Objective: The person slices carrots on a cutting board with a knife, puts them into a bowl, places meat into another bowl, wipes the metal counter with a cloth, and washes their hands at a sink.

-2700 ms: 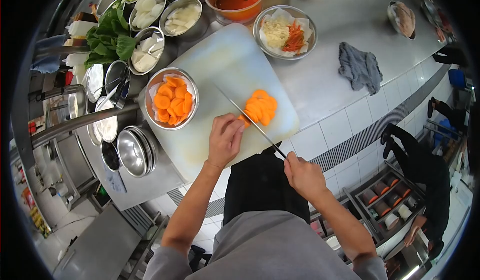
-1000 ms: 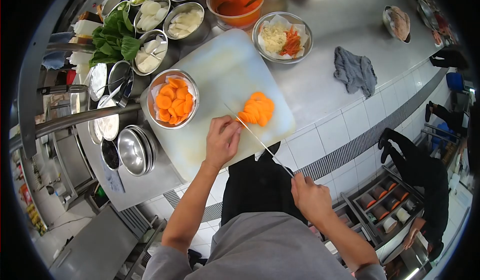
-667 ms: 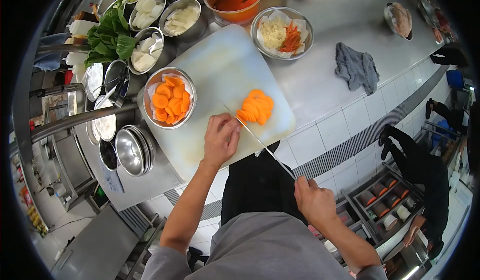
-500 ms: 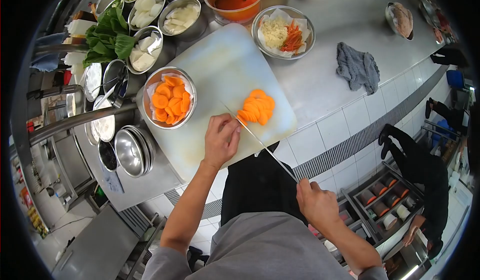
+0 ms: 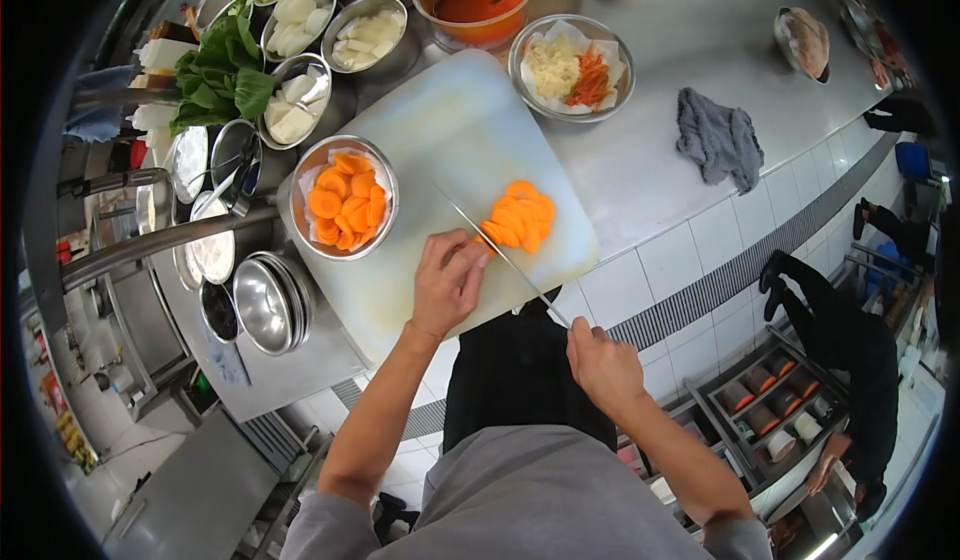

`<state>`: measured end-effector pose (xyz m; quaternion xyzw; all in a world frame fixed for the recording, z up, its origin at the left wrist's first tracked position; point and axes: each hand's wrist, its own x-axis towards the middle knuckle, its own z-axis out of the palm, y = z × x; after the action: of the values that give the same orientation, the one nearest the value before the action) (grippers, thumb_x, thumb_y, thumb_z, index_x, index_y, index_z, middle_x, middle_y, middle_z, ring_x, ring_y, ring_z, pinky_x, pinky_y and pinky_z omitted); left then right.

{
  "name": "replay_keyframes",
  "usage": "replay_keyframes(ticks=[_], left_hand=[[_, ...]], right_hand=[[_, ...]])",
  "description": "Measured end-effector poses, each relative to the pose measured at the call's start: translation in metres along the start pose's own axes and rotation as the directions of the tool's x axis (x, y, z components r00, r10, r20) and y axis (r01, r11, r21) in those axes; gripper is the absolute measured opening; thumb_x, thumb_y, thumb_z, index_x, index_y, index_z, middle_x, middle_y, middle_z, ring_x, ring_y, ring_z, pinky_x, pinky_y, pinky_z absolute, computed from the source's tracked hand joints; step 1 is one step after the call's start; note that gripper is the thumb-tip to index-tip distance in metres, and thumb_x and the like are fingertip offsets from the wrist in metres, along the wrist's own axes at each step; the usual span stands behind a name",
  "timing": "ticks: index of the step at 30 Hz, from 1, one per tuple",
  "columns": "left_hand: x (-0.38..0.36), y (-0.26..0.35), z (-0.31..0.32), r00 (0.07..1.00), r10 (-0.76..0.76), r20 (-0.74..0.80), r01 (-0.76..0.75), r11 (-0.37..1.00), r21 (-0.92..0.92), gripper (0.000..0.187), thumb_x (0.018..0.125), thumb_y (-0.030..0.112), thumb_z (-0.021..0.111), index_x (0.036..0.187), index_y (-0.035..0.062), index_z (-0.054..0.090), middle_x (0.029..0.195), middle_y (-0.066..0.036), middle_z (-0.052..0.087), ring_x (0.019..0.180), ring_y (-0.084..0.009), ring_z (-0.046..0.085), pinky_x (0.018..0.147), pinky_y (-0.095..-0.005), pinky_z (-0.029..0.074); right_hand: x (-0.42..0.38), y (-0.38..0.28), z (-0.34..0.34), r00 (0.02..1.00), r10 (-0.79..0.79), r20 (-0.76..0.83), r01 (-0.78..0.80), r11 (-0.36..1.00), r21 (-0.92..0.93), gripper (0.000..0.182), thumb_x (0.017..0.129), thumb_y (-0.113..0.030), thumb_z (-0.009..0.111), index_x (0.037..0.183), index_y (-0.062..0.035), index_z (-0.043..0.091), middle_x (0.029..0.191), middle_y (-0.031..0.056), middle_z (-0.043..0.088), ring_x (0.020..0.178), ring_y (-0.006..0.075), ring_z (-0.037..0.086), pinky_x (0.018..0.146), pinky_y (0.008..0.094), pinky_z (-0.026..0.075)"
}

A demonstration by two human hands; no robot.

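My right hand [image 5: 606, 365] is closed round the handle of a long knife [image 5: 527, 282], whose blade slants across the cutting board [image 5: 440, 120]. My left hand [image 5: 448, 282] has its fingers curled beside the blade, pressed on a small carrot end [image 5: 484, 247] that is mostly hidden beneath them. Beyond the blade, to the right, a pile of sliced carrots [image 5: 520, 218] lies overlapping on the board. A metal bowl lined with paper [image 5: 302, 229] stands at the board's left side, holding more carrot slices [image 5: 345, 200].
Stacked metal bowls [image 5: 266, 305] and several filled containers line the left. A bowl with shredded carrot [image 5: 592, 82] and a tub of orange-red liquid [image 5: 466, 2] stand behind the board. A grey cloth [image 5: 718, 138] lies right. Another person [image 5: 862, 360] is at the far right.
My right hand has moved left and upward, pushing the knife forward across the board. My left hand has shifted only slightly and stays beside the blade.
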<state>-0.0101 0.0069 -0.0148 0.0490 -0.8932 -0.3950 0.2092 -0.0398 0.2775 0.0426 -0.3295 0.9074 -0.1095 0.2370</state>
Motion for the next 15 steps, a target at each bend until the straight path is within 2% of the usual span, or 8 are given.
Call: replay_keyframes(ticks=[3, 5, 12, 14, 15], left_hand=[[-0.002, 0.001, -0.002, 1.0, 0.008, -0.005, -0.008, 1.0, 0.027, 0.027, 0.082, -0.005, 0.076, 0.106, 0.0054, 0.068, 0.105, -0.012, 0.063, 0.092, -0.0317, 0.062, 0.078, -0.0405, 0.053], [-0.002, 0.001, -0.001, 0.999, 0.008, -0.032, -0.007, 0.999, 0.036, 0.027, 0.082, -0.005, 0.076, 0.105, 0.005, 0.068, 0.104, -0.011, 0.063, 0.093, -0.0318, 0.062, 0.079, -0.0406, 0.053], [-0.001, 0.001, -0.001, 1.0, -0.013, -0.026, 0.014, 0.999, 0.032, 0.026, 0.082, -0.005, 0.076, 0.104, 0.0042, 0.068, 0.104, -0.012, 0.063, 0.091, -0.0314, 0.062, 0.078, -0.0406, 0.052], [-0.001, 0.001, 0.0, 1.0, -0.01, -0.026, 0.011, 0.999, 0.042, 0.026, 0.081, -0.005, 0.076, 0.104, 0.0043, 0.068, 0.103, -0.012, 0.063, 0.091, -0.0315, 0.061, 0.077, -0.0405, 0.052], [-0.001, 0.0, 0.0, 1.0, -0.012, -0.024, 0.013, 0.999, 0.04, 0.026, 0.081, -0.005, 0.076, 0.104, 0.0043, 0.068, 0.103, -0.012, 0.063, 0.091, -0.0315, 0.061, 0.077, -0.0405, 0.052]], right_hand=[[-0.002, -0.002, -0.013, 1.0, 0.008, 0.013, -0.009, 0.999, 0.031, 0.021, 0.104, -0.024, 0.06, 0.095, -0.0067, 0.051, 0.07, 0.0147, 0.065, 0.053, 0.0365, 0.065, 0.048, 0.0455, 0.054], [-0.01, -0.005, -0.027, 0.999, -0.031, -0.041, 0.03, 0.999, -0.024, 0.019, 0.101, -0.021, 0.061, 0.092, -0.0096, 0.05, 0.066, 0.0099, 0.063, 0.049, 0.0308, 0.066, 0.045, 0.041, 0.055], [-0.048, -0.009, -0.056, 0.999, 0.011, 0.031, -0.01, 0.999, -0.034, 0.018, 0.1, -0.021, 0.062, 0.093, -0.0102, 0.051, 0.069, 0.0091, 0.061, 0.049, 0.03, 0.066, 0.043, 0.0417, 0.054], [-0.053, -0.009, -0.061, 0.986, 0.086, 0.143, -0.09, 0.996, 0.022, 0.019, 0.102, -0.023, 0.061, 0.096, -0.0077, 0.051, 0.074, 0.0147, 0.067, 0.056, 0.0385, 0.067, 0.053, 0.0495, 0.056], [-0.053, -0.008, -0.061, 0.985, 0.087, 0.146, -0.091, 0.996, 0.022, 0.019, 0.102, -0.023, 0.061, 0.096, -0.0077, 0.051, 0.074, 0.0147, 0.067, 0.056, 0.0385, 0.067, 0.053, 0.0495, 0.056]])
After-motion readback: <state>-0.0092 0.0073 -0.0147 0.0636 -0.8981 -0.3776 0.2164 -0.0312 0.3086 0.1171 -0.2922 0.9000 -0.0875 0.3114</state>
